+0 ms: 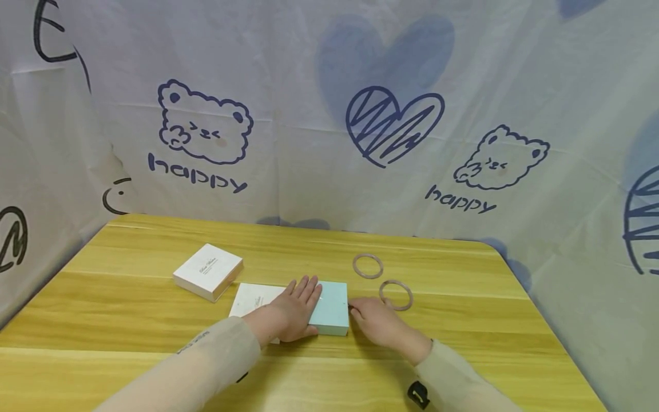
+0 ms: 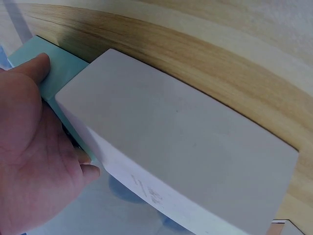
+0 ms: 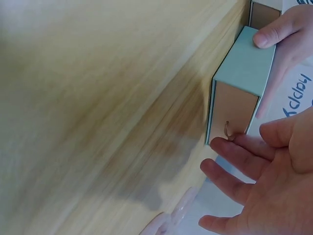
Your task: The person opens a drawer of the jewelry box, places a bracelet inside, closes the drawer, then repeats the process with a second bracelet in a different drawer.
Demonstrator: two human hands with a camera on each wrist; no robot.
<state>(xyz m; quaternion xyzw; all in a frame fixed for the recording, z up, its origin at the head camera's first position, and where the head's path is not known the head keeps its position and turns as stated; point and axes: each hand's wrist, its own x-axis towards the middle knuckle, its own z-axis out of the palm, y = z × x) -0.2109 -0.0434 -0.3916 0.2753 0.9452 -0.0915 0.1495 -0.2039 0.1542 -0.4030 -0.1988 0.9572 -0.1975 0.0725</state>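
A light teal box (image 1: 332,303) lies on the table, its tan drawer end (image 3: 234,105) facing right. My left hand (image 1: 296,315) holds the box from above: the thumb presses the front side and the fingers stretch over the top to the back edge. At the tan end, the fingertips of my right hand (image 1: 378,320) hold a small pull loop (image 3: 226,128). A white box (image 2: 176,127) with printed lettering lies just left of the teal one, partly covered by my left hand and forearm.
Another white box (image 1: 208,269) with a tan end sits farther left. Two pale pinkish rings lie behind my right hand: the farther ring (image 1: 368,278) and the nearer ring (image 1: 411,297). A printed curtain (image 1: 298,143) hangs behind the table (image 1: 128,320).
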